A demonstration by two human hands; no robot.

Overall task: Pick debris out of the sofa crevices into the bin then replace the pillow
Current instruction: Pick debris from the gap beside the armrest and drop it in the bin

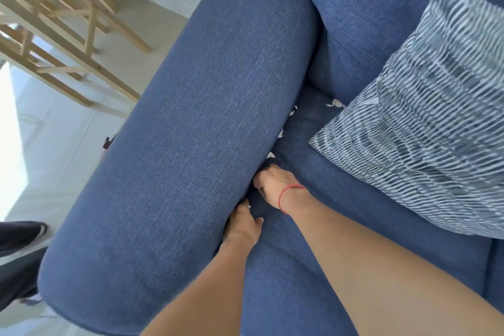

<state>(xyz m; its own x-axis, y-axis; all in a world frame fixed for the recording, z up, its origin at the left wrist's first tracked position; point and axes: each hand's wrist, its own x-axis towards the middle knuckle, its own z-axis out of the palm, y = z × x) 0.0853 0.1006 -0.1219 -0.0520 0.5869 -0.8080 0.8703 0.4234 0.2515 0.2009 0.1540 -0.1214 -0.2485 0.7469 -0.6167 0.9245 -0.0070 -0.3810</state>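
Observation:
The blue sofa's wide armrest (191, 144) runs diagonally beside the seat cushion (313, 254). Small white paper scraps lie along the crevice between them: one (270, 155) just above my hands, another (280, 133) higher up, a third (293, 110) further along. A larger scrap (336, 103) sits by the corner of the grey-and-white striped pillow (425, 117), which rests on the seat. My right hand (275, 183), with a red string on its wrist, has its fingers curled down into the crevice. My left hand (242, 222) presses against the armrest there, fingertips hidden in the gap.
Pale wooden furniture legs (68, 22) stand on the light floor beyond the armrest. My dark trouser leg and shoe (19, 234) are at the lower left. A small dark object (107, 142) peeks out behind the armrest.

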